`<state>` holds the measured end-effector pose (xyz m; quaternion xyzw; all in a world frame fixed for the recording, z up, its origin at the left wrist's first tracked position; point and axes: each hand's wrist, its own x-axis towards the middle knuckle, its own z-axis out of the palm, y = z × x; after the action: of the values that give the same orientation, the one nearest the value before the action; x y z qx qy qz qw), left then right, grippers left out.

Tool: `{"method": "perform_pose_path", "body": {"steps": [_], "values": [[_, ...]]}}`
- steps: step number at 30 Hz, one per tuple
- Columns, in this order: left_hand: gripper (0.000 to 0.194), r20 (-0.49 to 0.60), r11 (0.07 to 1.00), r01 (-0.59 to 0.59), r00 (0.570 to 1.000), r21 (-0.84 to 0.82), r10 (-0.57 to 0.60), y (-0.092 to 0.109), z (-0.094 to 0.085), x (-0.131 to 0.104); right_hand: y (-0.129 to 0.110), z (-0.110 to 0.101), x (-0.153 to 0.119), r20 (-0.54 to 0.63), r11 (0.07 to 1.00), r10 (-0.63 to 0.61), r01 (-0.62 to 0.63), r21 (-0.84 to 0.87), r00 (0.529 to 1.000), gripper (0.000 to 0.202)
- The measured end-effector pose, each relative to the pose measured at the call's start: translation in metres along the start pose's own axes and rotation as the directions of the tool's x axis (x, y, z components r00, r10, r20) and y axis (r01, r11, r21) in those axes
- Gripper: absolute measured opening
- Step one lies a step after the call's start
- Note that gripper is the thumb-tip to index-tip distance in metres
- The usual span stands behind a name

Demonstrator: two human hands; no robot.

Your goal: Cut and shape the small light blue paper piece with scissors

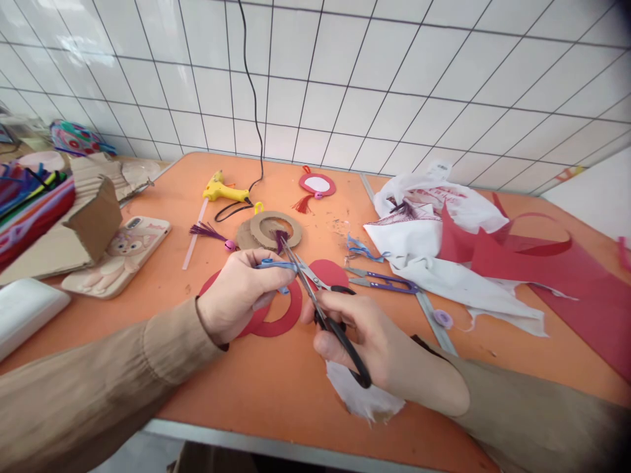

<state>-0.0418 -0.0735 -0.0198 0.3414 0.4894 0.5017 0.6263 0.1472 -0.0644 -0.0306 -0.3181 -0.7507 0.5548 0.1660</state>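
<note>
My left hand (244, 289) pinches a thin blue ribbon (271, 264) above the orange table (276, 387). My right hand (362, 341) grips black-handled scissors (320, 309), whose blades are open around the ribbon next to my left fingertips. Under the hands lies a red paper ring (286, 318) and a red paper disc (329, 270). Just beyond the blade tips sit cardboard rings (269, 230) with a purple tassel (280, 238).
A yellow glue gun (224, 192) with black cord lies at the back. Small purple snips (384, 282), white plastic bag (434, 243) and red paper (566, 276) lie right. A phone (121, 256), cardboard box (93, 220) and pencil case (29, 203) are left.
</note>
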Motion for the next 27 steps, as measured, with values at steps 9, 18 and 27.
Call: {"method": "perform_pose_path", "body": {"steps": [9, 18, 27], "values": [[0.021, 0.014, 1.000, 0.012, 1.000, 0.002, -0.013, 0.0020, 0.0001, 0.0003, -0.0017, -0.0022, -0.0010, 0.015, 1.000, -0.006, 0.006, -0.018, 1.000, 0.032], [0.017, 0.043, 1.000, 0.005, 0.999, 0.001, -0.005, 0.0025, -0.0016, -0.0003, -0.0013, -0.0043, -0.0009, 0.026, 1.000, 0.007, -0.007, -0.008, 1.000, 0.041], [0.016, 0.057, 1.000, 0.014, 0.998, -0.024, -0.013, 0.0033, -0.0010, 0.0007, 0.0002, -0.0040, -0.0001, 0.034, 1.000, 0.002, -0.003, 0.029, 0.999, 0.050]]}}
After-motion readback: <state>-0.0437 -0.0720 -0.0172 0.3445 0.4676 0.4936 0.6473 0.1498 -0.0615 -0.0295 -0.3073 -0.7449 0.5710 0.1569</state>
